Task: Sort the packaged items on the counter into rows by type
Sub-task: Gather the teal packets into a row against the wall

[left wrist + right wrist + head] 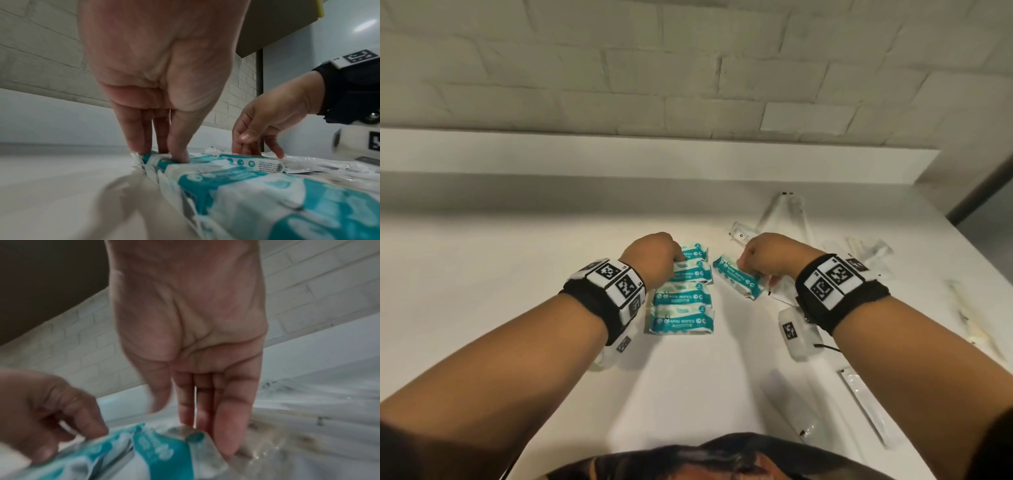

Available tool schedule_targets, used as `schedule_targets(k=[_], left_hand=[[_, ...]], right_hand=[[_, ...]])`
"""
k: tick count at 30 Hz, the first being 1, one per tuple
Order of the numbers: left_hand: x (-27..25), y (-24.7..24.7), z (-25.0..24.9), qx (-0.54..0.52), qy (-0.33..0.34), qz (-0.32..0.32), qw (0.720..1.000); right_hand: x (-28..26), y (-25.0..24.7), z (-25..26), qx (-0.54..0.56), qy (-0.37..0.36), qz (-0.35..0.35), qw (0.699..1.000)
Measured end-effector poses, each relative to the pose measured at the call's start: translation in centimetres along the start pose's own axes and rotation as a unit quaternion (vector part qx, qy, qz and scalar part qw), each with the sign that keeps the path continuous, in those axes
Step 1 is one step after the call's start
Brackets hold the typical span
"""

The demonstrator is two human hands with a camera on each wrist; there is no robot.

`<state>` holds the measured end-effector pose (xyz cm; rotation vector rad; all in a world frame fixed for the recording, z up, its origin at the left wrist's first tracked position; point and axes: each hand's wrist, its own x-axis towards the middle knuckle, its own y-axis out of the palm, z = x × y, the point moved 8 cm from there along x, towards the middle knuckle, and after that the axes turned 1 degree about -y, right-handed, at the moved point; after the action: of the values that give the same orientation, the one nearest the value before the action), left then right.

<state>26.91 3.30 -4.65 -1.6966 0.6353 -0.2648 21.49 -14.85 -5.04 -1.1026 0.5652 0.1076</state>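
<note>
Several teal-and-white mini wipes packs [682, 320] lie in a column at the middle of the white counter [517, 260]. My left hand [675, 259] is at the far end of that column. In the left wrist view its fingers and thumb [164, 153] pinch the end of a wipes pack [197, 160] there. One more wipes pack [736, 281] lies askew to the right of the column. My right hand [743, 264] is over its far end. Straight fingers [226, 426] touch this pack [160, 451], and the blurred thumb is off it.
Clear and white long sachets lie scattered on the right: some at the back [784, 212], one by the right edge [962, 311], two near me [863, 404]. A low white ledge [619, 157] and a brick wall close off the back. The counter's right edge [969, 246] is close.
</note>
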Motion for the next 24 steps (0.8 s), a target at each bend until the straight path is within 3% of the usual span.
schedule_targets(k=[5, 8, 11, 13, 15, 19, 24], left_hand=[[-0.1, 0.1, 0.2, -0.008, -0.003, -0.003, 1.000], [0.0, -0.1, 0.9, -0.017, -0.012, -0.003, 1.000], [0.1, 0.0, 0.5, -0.019, -0.007, -0.006, 1.000], [-0.1, 0.2, 0.1, -0.022, -0.005, -0.003, 1.000], [-0.2, 0.2, 0.1, -0.025, -0.003, -0.006, 1.000], [-0.1, 0.1, 0.5, -0.033, -0.006, -0.002, 0.999], [-0.2, 0.0, 0.6, -0.039, -0.004, 0.001, 0.999]], right_hand=[[0.0, 0.8, 1.5, -0.154, -0.031, -0.003, 0.988], [1.8, -1.9, 3.9, -0.150, -0.048, -0.062, 0.986], [3.6, -3.9, 7.2, -0.139, -0.122, -0.151, 0.971], [4.6, -3.3, 8.9, -0.111, -0.163, -0.172, 0.965], [5.7, -2.1, 10.3, -0.105, -0.186, -0.159, 0.964], [6.8, 0.4, 11.1, -0.071, -0.201, -0.061, 0.975], [6.9, 0.1, 10.6, -0.111, -0.205, -0.071, 0.970]])
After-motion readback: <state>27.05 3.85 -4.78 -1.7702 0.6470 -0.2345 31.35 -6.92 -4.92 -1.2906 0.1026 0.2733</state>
